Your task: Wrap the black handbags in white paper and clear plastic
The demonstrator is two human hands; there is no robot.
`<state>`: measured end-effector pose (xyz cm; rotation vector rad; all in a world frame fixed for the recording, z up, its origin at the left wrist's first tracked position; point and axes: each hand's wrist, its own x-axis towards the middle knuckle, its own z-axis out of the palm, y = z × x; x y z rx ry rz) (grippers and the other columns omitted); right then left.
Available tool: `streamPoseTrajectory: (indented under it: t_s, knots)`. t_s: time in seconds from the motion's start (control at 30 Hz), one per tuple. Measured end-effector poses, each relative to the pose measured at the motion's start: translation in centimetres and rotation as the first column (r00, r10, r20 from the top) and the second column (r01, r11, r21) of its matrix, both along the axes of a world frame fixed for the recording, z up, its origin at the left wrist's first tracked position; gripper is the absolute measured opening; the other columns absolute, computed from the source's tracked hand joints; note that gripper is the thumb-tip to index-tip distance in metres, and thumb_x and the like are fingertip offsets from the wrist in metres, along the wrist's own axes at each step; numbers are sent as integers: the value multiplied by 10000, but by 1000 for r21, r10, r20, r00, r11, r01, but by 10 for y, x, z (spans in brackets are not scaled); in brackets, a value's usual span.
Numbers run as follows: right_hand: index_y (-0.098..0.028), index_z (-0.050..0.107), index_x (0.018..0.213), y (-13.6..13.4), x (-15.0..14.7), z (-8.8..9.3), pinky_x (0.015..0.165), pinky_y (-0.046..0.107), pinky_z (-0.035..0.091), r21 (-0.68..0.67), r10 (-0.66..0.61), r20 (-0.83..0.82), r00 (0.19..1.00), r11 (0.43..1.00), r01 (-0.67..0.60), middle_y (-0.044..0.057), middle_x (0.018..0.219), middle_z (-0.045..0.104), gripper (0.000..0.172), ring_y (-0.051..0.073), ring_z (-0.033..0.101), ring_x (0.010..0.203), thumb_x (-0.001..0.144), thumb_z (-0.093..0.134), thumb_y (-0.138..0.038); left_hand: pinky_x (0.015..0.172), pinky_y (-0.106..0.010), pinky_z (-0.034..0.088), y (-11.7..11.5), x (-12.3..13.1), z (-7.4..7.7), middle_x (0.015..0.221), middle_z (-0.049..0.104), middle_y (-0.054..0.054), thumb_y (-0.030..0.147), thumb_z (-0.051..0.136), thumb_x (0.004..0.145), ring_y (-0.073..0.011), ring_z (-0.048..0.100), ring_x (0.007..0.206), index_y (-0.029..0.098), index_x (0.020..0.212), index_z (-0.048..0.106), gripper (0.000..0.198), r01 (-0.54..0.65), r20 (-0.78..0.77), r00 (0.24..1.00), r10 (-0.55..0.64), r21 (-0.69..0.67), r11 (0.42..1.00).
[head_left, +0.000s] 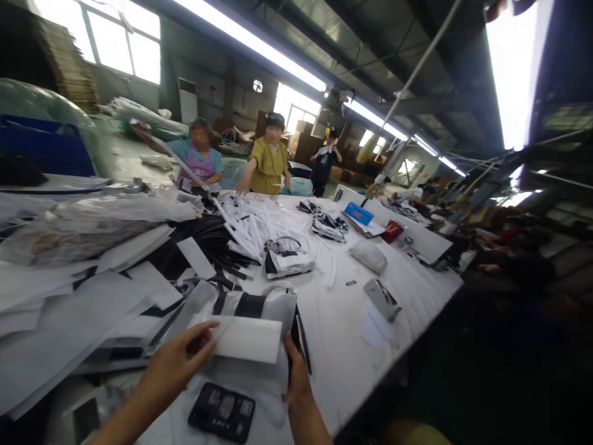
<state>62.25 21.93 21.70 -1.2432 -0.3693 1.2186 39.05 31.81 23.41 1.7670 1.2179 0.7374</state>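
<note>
My left hand (185, 352) pinches the left end of a white rectangular sheet (250, 339), with thumb and fingertips at its edge. The sheet lies across the front of a grey, white and black striped bag (252, 304). On the bag's right side my right hand (299, 371) is closed, thumb towards the sheet; its fingers are partly hidden behind. Just below the bag, a phone in a dark patterned case (222, 411) lies on the white table (333, 346). Whether the sheet is stiff card or foam I cannot tell.
White and grey sheets (92, 327) and black strips (208, 241) are heaped at left. Another striped bag (290, 262) stands ahead, with a grey pouch (382, 300) to the right. Several people stand across the table, one in a yellow top (269, 161). The table's edge (398, 361) runs along the right.
</note>
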Motion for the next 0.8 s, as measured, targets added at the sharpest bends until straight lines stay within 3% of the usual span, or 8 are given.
streamPoseTrajectory:
  t_s: [0.13, 0.33, 0.47, 0.6, 0.7, 0.8]
  knots:
    - [-175, 691, 1161, -35, 24, -11, 681, 410, 606, -49, -98, -168, 981, 995, 91, 110, 1043, 765, 641, 337, 723, 934, 707, 736, -625, 840, -334, 556, -20, 37, -5, 1004, 758, -69, 580, 679, 733, -281, 698, 967, 188, 1039, 734, 500, 108, 167, 983, -72, -214, 971]
    - [-139, 712, 1120, -82, 67, -52, 727, 426, 595, -109, -54, -400, 915, 994, 11, 115, 883, 780, 606, 336, 729, 913, 750, 718, -619, 677, -282, 544, -56, 104, -16, 916, 765, -80, 594, 755, 650, -262, 707, 827, 153, 990, 750, 557, 274, 336, 932, -138, -402, 873]
    - [-161, 728, 1091, -104, 92, -77, 776, 449, 585, -101, -88, -287, 954, 993, 62, 116, 892, 779, 573, 336, 720, 955, 762, 709, -630, 624, -263, 537, -64, 137, -31, 944, 758, -88, 546, 808, 640, -262, 711, 840, 166, 968, 750, 506, 357, 416, 898, -146, -493, 793]
    - [-154, 755, 1004, -115, 112, -87, 837, 486, 567, -118, -106, -95, 990, 989, 95, 146, 953, 772, 614, 351, 691, 1041, 757, 647, -706, 513, -251, 513, -52, 161, -43, 1006, 743, -108, 474, 842, 659, -245, 724, 744, 176, 1046, 727, 502, 380, 454, 887, -89, -607, 697]
    - [-159, 762, 970, -113, 126, -89, 871, 500, 553, -113, -155, -4, 988, 982, 153, 158, 997, 765, 619, 353, 672, 1086, 735, 648, -720, 633, -242, 559, -39, 175, -48, 1182, 688, -115, 411, 817, 733, -236, 723, 912, 202, 1187, 662, 523, 386, 494, 869, -20, -653, 652]
    - [-164, 755, 992, -104, 144, -94, 894, 497, 545, -80, -228, 114, 967, 968, 237, 149, 1014, 763, 573, 340, 664, 1107, 747, 664, -673, 762, -238, 569, -32, 185, -58, 1361, 579, -129, 340, 820, 757, -207, 701, 1005, 234, 1373, 503, 701, 366, 494, 868, 50, -705, 608]
